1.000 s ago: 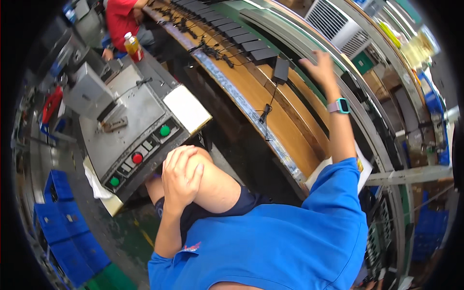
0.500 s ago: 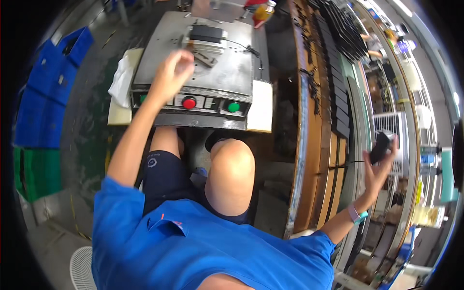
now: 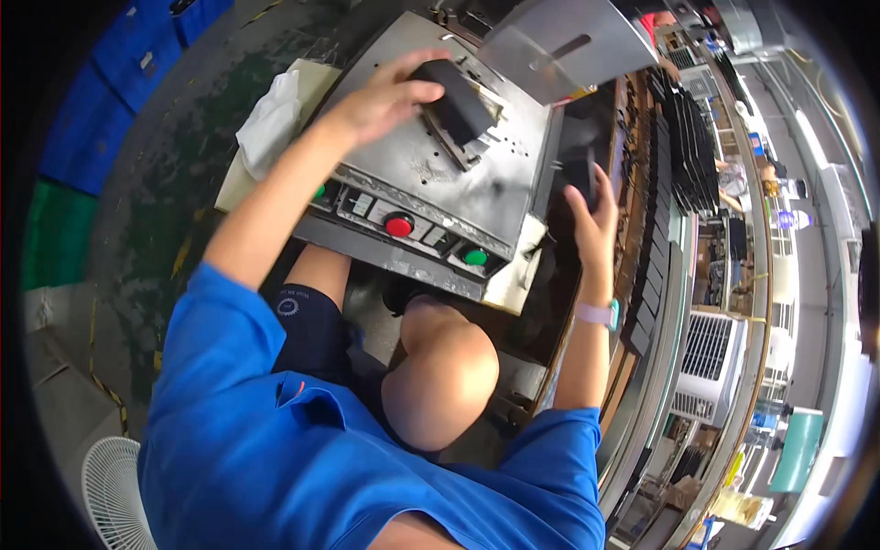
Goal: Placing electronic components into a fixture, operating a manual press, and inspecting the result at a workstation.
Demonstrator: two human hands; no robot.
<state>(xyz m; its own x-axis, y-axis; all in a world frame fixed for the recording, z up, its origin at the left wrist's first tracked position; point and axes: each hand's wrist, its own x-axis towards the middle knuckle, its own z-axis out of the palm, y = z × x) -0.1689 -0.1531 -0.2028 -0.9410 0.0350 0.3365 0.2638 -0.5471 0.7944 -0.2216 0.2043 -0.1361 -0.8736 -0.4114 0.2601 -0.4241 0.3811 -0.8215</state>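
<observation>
My left hand (image 3: pixel 390 99) is closed around the near-left end of a black rectangular box (image 3: pixel 458 103), thumb on one side and fingers on the other. That box lies over a metal fixture (image 3: pixel 456 151) on the grey steel top (image 3: pixel 403 156) of a machine. To the right of the machine, my right hand (image 3: pixel 596 220) is raised and grips a second black box (image 3: pixel 577 174), which is partly blurred. Its thumb and fingers are on opposite sides of it.
The machine's front has a red button (image 3: pixel 399 225) and a green button (image 3: pixel 475 257). A metal plate (image 3: pixel 568 46) stands over its back right. White cloth (image 3: pixel 269 124) lies to the left. On the right runs a line of black boxes (image 3: pixel 649 247). Blue crates (image 3: pixel 82 115) stand far left.
My right hand has come in from the far right with its black box, beside the machine. My left hand has moved onto the box at the fixture and gripped it. The view has turned right.
</observation>
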